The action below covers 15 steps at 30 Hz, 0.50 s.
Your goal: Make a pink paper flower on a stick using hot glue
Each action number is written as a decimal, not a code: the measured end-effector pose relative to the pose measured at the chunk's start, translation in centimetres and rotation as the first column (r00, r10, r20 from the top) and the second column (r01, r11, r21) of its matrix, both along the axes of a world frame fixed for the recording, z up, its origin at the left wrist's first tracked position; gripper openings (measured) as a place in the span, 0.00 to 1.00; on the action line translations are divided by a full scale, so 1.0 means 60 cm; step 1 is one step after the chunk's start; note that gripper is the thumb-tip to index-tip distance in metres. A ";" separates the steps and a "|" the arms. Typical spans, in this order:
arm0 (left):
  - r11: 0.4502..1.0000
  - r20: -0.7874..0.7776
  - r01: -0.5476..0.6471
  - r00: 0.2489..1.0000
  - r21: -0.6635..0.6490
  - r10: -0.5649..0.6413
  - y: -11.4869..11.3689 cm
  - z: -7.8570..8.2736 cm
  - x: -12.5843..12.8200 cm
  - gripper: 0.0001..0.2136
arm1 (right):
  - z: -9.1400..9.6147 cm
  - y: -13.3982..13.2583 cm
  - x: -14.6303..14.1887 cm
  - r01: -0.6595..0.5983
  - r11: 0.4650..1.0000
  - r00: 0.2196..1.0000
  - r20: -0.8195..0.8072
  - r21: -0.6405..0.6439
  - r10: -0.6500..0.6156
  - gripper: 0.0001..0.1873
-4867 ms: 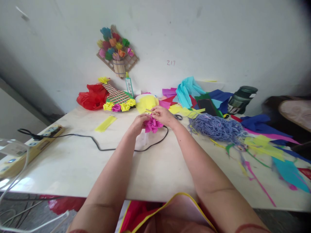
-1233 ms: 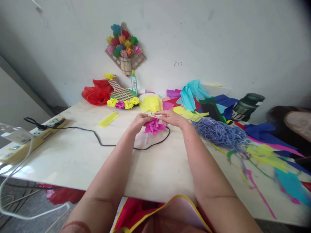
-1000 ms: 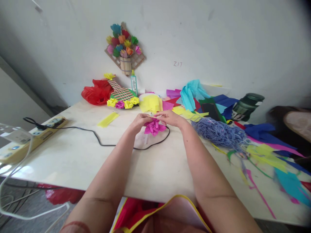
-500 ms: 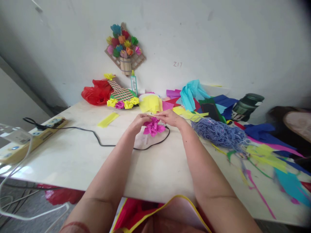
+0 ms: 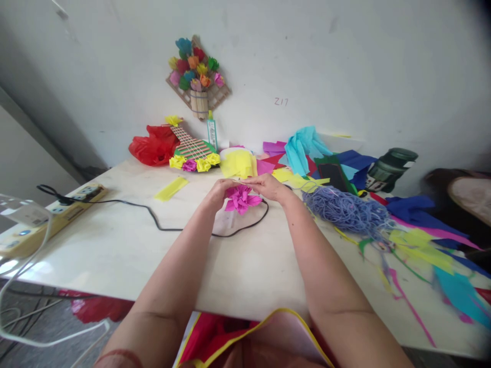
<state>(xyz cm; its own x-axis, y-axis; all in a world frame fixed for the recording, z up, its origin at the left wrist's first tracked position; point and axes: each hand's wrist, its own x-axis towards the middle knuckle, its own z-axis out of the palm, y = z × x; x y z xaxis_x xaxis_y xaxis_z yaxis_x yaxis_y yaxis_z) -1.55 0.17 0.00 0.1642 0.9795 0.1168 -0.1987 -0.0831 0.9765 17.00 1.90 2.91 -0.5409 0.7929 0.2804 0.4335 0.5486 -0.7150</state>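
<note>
A magenta paper flower (image 5: 242, 200) is held above the middle of the table, its petals facing me. My left hand (image 5: 221, 192) is closed at the flower's left, fingertips at its upper back edge. From the other side, my right hand (image 5: 267, 186) pinches the same edge, its fingers reaching to the left fingertips. Something thin and pale shows between the fingers, but the hands hide most of it. A black cord loops on the table just below the flower.
At the left is a power strip (image 5: 57, 220). Behind stand a stick-and-paper guitar (image 5: 194, 145), a glue bottle (image 5: 212, 134) and a red plastic bag (image 5: 155, 147). Purple string (image 5: 347, 208), paper scraps and a dark green jar (image 5: 391, 169) cover the right. A yellow strip (image 5: 171, 188) lies left of my hands.
The flower has turned slightly between my fingers. My right fingers have shifted a little to the left over the left fingertips; both arms stay almost in place.
</note>
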 end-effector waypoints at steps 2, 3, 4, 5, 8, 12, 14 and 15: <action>1.000 -0.007 -0.013 1.000 0.001 0.013 0.000 0.001 0.001 0.06 | -0.001 0.001 0.001 -0.004 1.000 1.000 0.010 0.013 0.003 0.14; 1.000 -0.010 -0.018 1.000 0.002 0.018 -0.001 0.001 0.002 0.06 | -0.001 0.001 0.001 0.000 1.000 1.000 0.015 0.018 0.000 0.14; 1.000 -0.014 -0.023 1.000 0.001 0.023 -0.001 0.002 0.003 0.07 | -0.001 0.001 0.001 0.004 1.000 1.000 0.020 0.024 -0.005 0.15; 1.000 -0.018 -0.028 0.999 -0.002 0.028 -0.002 0.003 0.004 0.07 | -0.001 0.001 0.001 0.009 1.000 1.000 0.026 0.027 -0.010 0.15; 0.999 -0.028 -0.039 0.999 -0.010 0.039 -0.005 0.004 0.006 0.07 | 0.000 -0.001 0.001 0.024 0.999 0.999 0.046 0.039 -0.026 0.15; 0.999 -0.024 -0.034 0.999 -0.018 0.034 -0.007 0.006 0.007 0.07 | -0.001 0.001 0.001 0.041 0.998 0.997 0.069 0.051 -0.045 0.15; 0.999 -0.019 -0.032 0.999 -0.019 0.031 -0.008 0.006 0.008 0.07 | -0.002 0.004 0.002 0.041 0.998 0.997 0.071 0.052 -0.044 0.15; 0.999 -0.018 -0.032 0.999 -0.016 0.032 -0.008 0.006 0.008 0.07 | -0.002 0.004 0.002 0.036 0.998 0.997 0.069 0.052 -0.040 0.15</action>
<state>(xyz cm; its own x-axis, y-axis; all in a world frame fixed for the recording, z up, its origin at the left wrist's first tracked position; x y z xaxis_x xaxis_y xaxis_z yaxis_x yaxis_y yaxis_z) -1.07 -0.29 0.34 0.1347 0.9861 0.0977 -0.1792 -0.0727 0.9811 17.12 2.17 2.76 -0.5303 0.7991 0.2832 0.5027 0.5654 -0.6539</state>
